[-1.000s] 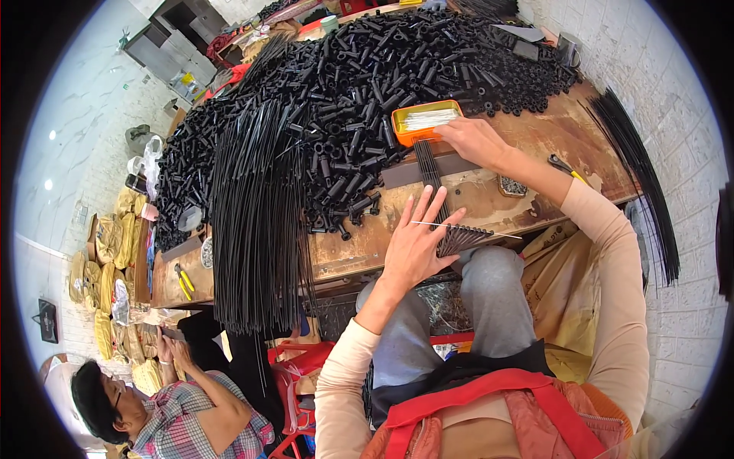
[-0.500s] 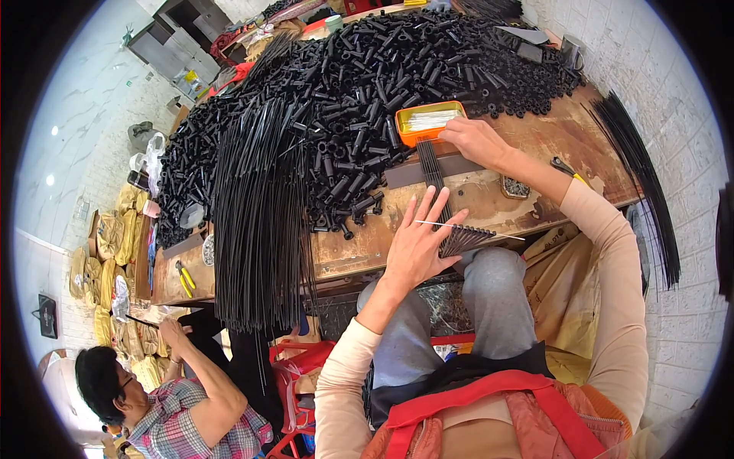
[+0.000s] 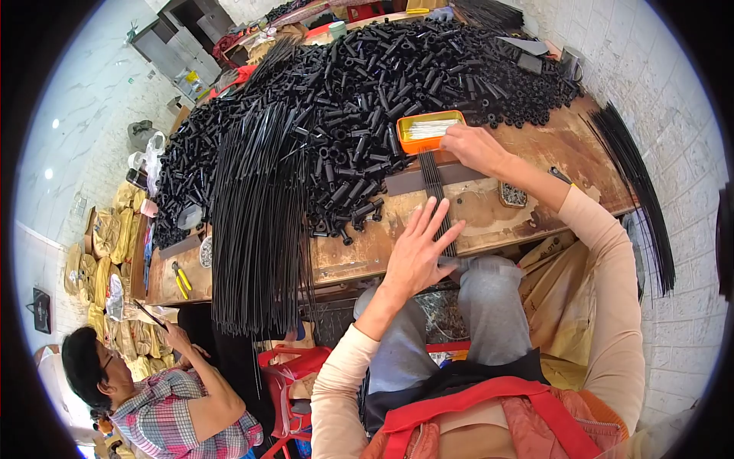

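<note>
The near ends of the short black rods (image 3: 442,210) run under the left hand (image 3: 419,249), so how far they hang past the counter's (image 3: 535,153) front edge is hidden. That hand's grip is spread wide, fingers fanned and flat, pressing the rods down on the wood at the near edge; it closes on nothing. The rods lie side by side in a narrow row, crossing a dark flat strip (image 3: 413,181) and reaching toward the orange tray (image 3: 430,130).

The right hand (image 3: 472,147) rests at the far end of the rods, just beside the tray's near right corner. Its fingers are curled down; whether they pinch anything cannot be made out. The tray holds a pale bundle of thin sticks (image 3: 430,127), too small to tell apart.

Left of the hands a thick sheaf of long black rods (image 3: 256,237) droops over the counter's edge. Behind it, a large heap of short black tubes (image 3: 359,92) covers the counter.
</note>
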The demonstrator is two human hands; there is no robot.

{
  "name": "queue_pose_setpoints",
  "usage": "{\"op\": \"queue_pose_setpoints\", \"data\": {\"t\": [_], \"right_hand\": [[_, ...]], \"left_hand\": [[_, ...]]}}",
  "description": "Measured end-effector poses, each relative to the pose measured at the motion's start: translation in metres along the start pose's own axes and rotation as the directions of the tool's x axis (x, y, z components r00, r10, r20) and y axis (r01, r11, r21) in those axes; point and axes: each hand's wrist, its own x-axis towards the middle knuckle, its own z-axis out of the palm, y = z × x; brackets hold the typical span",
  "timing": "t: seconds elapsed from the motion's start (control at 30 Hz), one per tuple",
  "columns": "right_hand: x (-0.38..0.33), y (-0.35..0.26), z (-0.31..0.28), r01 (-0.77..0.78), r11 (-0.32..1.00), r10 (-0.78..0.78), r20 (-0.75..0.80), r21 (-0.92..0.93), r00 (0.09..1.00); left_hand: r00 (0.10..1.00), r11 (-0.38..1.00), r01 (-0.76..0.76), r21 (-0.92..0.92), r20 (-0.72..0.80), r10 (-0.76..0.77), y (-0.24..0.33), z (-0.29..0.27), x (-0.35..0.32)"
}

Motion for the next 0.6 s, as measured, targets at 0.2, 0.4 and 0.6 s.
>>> {"op": "queue_pose_setpoints", "data": {"t": [0.2, 0.4, 0.6], "right_hand": [[0.037, 0.016, -0.002, 0.068, 0.991, -0.050, -0.152, 0.117, 0.987], [0.062, 0.052, 0.014, -0.315, 0.924, 0.235, 0.327, 0.216, 0.915], [0.056, 0.050, -0.001, -0.268, 0.962, 0.253, 0.198, 0.053, 0.947]], "left_hand": [[0.997, 0.992, -0.057, 0.112, 0.049, 0.052, 0.001, 0.004, -0.017], [0.997, 0.993, -0.060, 0.105, 0.045, 0.055, 0.004, 0.006, -0.015], [0.997, 0.993, -0.073, 0.098, 0.027, 0.071, 0.006, 0.009, -0.013]]}}
